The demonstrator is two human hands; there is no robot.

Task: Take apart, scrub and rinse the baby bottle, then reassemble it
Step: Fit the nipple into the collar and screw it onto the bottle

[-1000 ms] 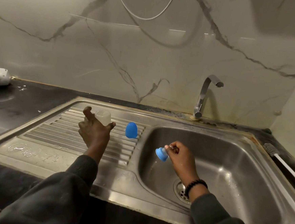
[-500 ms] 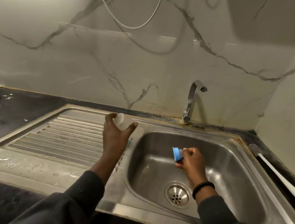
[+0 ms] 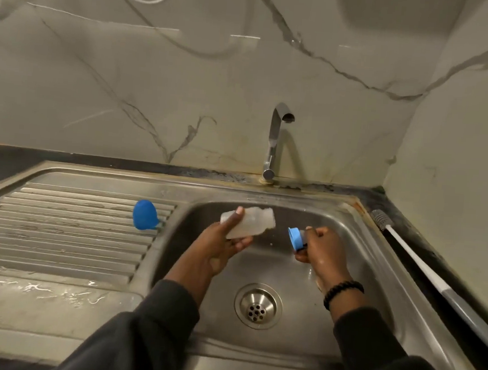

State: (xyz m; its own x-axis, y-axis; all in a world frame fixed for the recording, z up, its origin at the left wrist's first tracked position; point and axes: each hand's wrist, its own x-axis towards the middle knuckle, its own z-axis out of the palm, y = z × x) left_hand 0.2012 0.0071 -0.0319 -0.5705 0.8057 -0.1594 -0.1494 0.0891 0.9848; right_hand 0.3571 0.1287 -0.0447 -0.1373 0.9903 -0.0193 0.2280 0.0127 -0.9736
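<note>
Now, over the sink basin (image 3: 356,269), my left hand (image 3: 220,247) grips the clear bottle body (image 3: 248,221) lying sideways, neck pointing right toward the blue collar ring (image 3: 295,238) pinched in my right hand (image 3: 324,249).

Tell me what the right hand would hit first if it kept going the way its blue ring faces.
Probably the open mouth of the bottle in the left hand; the right hand aims its blue ring leftward at it, though depth is unclear.

brushed steel sink (image 3: 377,253), frosted plastic bottle (image 3: 251,223)
</note>
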